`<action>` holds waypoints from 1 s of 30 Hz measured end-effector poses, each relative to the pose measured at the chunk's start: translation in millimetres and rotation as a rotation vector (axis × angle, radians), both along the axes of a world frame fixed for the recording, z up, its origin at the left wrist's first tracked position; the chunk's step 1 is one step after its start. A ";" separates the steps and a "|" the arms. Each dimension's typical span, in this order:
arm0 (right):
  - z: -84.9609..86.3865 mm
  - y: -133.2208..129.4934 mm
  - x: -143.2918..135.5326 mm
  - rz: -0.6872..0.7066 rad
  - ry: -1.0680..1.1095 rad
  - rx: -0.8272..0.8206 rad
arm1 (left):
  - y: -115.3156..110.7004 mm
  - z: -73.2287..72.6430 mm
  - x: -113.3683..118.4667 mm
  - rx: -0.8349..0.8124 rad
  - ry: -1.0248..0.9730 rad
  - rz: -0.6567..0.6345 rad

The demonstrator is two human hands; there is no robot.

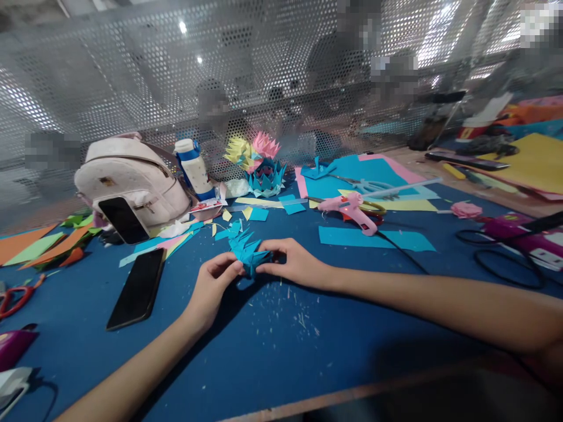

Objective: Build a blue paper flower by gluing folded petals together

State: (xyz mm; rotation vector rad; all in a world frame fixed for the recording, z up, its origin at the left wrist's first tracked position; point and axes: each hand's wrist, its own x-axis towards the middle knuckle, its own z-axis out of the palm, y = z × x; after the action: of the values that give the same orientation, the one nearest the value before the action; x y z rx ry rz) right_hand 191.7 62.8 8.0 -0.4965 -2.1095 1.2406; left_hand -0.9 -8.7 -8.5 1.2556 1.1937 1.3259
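Between my two hands, low over the blue table [264, 351], is a blue folded-paper flower [247, 249] with pointed petals. My left hand [219, 275] pinches its left side between thumb and fingers. From the right, my right hand [292, 261] grips the other side, its fingertips partly behind the paper. Small blue paper squares [258, 214] and yellow scraps lie just beyond the flower. A pink glue gun [350, 210] rests to the right, behind a blue paper strip [376, 239].
At the back stand a pale backpack [132, 176] with a phone [124, 220] leaning on it, a bottle [194, 169] and finished paper flowers [265, 177]. Another phone [137, 288] and red-handled scissors [17, 299] lie left. A purple power strip [523, 237] and black cables are right.
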 end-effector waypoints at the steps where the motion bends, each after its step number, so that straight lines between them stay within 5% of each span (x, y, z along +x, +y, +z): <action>1: -1.5 1.5 -0.1 0.014 0.003 -0.015 | 0.2 -0.8 -0.5 -0.003 0.001 -0.002; 12: -23.7 9.4 -2.4 0.087 0.061 -0.148 | 1.4 -3.0 -0.1 -0.026 0.041 0.003; 22: -13.7 -1.1 -1.5 0.060 0.028 -0.126 | -3.0 2.8 2.6 -0.004 0.071 0.114; 30: -7.6 -7.8 0.6 -0.045 0.002 0.138 | -7.1 6.8 10.2 0.032 0.042 0.068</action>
State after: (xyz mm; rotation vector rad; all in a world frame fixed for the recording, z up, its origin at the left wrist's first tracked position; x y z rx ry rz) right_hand 192.2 55.0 0.4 -0.4787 -2.1523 1.0609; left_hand 9.3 -15.8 -1.7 1.2820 1.2585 1.3789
